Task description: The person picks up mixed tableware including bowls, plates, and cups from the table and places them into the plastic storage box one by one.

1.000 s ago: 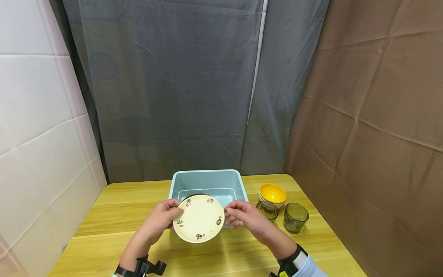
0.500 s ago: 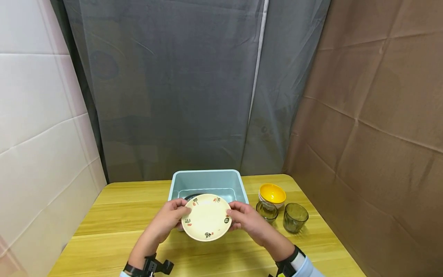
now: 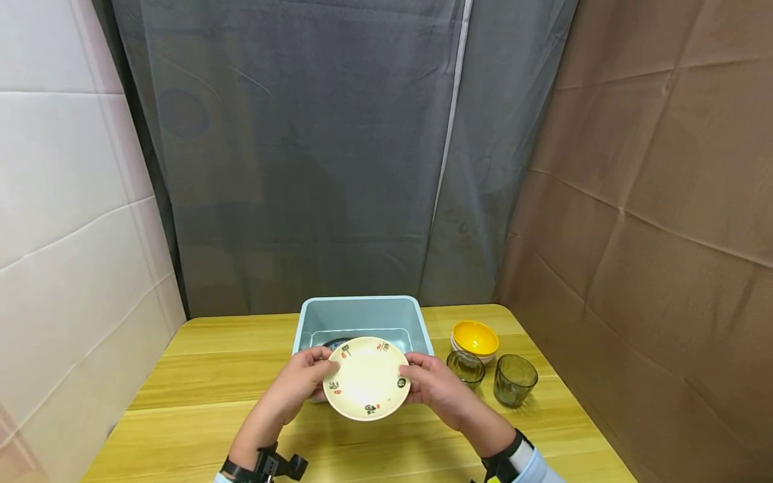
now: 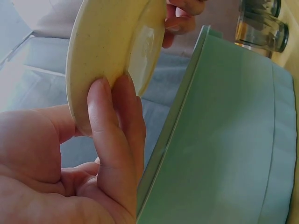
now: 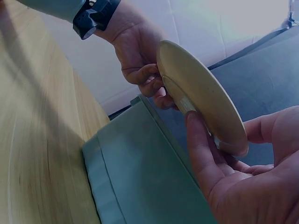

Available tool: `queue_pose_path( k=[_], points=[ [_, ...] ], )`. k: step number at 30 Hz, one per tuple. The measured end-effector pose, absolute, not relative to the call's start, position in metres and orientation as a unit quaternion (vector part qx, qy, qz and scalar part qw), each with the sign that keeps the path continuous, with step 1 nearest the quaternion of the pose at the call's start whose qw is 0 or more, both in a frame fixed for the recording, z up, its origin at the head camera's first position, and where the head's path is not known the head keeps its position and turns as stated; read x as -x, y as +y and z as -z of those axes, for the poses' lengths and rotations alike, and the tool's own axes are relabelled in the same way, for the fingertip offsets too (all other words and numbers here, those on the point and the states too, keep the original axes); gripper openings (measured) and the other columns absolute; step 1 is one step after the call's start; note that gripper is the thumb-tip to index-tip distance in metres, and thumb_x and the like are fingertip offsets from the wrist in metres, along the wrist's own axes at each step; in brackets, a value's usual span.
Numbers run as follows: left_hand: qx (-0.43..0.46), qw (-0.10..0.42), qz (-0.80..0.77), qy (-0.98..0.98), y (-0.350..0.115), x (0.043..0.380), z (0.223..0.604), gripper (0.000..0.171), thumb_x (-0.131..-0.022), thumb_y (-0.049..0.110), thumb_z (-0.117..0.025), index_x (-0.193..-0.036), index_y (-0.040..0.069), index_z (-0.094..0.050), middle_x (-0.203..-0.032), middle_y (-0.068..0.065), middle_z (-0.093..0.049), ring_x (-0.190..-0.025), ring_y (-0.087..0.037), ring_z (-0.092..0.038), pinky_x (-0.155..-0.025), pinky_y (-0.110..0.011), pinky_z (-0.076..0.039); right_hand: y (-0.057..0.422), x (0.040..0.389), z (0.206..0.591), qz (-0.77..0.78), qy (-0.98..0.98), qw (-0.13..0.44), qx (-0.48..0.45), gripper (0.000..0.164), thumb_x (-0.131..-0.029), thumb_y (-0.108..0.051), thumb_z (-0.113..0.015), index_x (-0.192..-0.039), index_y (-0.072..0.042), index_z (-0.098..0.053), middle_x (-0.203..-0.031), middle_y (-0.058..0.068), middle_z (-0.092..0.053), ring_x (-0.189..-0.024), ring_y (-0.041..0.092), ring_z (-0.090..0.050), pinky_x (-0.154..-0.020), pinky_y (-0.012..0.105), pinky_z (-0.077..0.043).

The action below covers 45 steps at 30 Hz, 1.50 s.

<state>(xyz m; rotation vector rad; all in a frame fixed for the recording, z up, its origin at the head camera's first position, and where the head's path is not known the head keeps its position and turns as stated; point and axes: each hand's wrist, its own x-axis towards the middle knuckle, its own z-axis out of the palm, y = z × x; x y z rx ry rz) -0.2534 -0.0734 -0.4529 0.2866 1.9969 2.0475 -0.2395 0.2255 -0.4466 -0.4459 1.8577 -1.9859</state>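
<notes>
Fingers pinch the plate narrowly, others seemingly curled.

Can pass over the table, left of the tub. Blocked on the right by glasses and bowls, in front by the plate.

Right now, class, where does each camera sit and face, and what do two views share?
Head: on the head, looking forward and down at the plate; left hand, right hand, forearms show.
Left wrist: on that wrist, looking across its hand; right fingers also show.
Right wrist: on that wrist, looking across its hand; left hand also shows.
Both wrist views: plate's underside, bin's outer wall.
</notes>
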Motion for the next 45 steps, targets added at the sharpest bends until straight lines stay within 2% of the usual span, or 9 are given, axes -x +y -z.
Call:
queue_pose_path(
  k=[10, 22, 35, 41, 45],
  points=[
    [-0.100, 0.135, -0.705, 0.689, -0.073, 0.253, 0.452, 0.025, -0.111, 0.013, -0.062, -0.124, -0.008, -0.059, -0.094, -0.009, -0.072, -0.074, -0.015, -0.075, -0.066, -0.028, -0.063, 0.228, 0.241, 0.450, 0.734, 0.629, 0.204, 0.152, 0.038, -0.113, -0.016, -0.054, -0.139, 0.013, -0.057, -0.108, 0.006, -0.077, -0.094, 0.016, -0.078, -0.087, 0.037, -0.065],
    [-0.099, 0.137, -0.705, 0.689, -0.075, 0.253, 0.454, 0.029, -0.112, 0.016, -0.061, -0.128, -0.008, -0.059, -0.099, -0.011, -0.069, -0.077, -0.017, -0.074, -0.068, -0.030, -0.064, 0.227, 0.240, 0.449, 0.739, 0.622, 0.210, 0.151, 0.038, -0.114, -0.016, -0.054, -0.140, 0.012, -0.056, -0.110, 0.007, -0.078, -0.097, 0.016, -0.078, -0.088, 0.037, -0.065],
    [-0.092, 0.136, -0.710, 0.685, -0.078, 0.249, 0.453, 0.037, -0.115, 0.029, -0.060, -0.128, -0.005, -0.061, -0.099, -0.008, -0.067, -0.078, -0.016, -0.072, -0.070, -0.030, -0.063, 0.226, 0.240, 0.448, 0.741, 0.617, 0.214, 0.154, 0.039, -0.114, -0.015, -0.054, -0.142, 0.013, -0.055, -0.111, 0.007, -0.078, -0.097, 0.017, -0.079, -0.089, 0.037, -0.065],
    [-0.091, 0.125, -0.699, 0.698, -0.091, 0.246, 0.452, 0.040, -0.114, 0.031, -0.061, -0.133, -0.005, -0.062, -0.105, -0.009, -0.068, -0.084, -0.019, -0.072, -0.070, -0.030, -0.063, 0.226, 0.239, 0.446, 0.743, 0.616, 0.215, 0.152, 0.037, -0.114, -0.014, -0.053, -0.141, 0.012, -0.056, -0.111, 0.007, -0.078, -0.097, 0.016, -0.079, -0.089, 0.037, -0.065],
    [-0.091, 0.098, -0.690, 0.712, -0.108, 0.243, 0.445, 0.040, -0.114, 0.030, -0.063, -0.134, -0.004, -0.062, -0.108, -0.012, -0.070, -0.085, -0.024, -0.072, -0.073, -0.033, -0.064, 0.228, 0.240, 0.445, 0.746, 0.613, 0.214, 0.151, 0.037, -0.115, -0.015, -0.053, -0.141, 0.011, -0.057, -0.110, 0.006, -0.079, -0.097, 0.016, -0.078, -0.089, 0.037, -0.065]
  ],
)
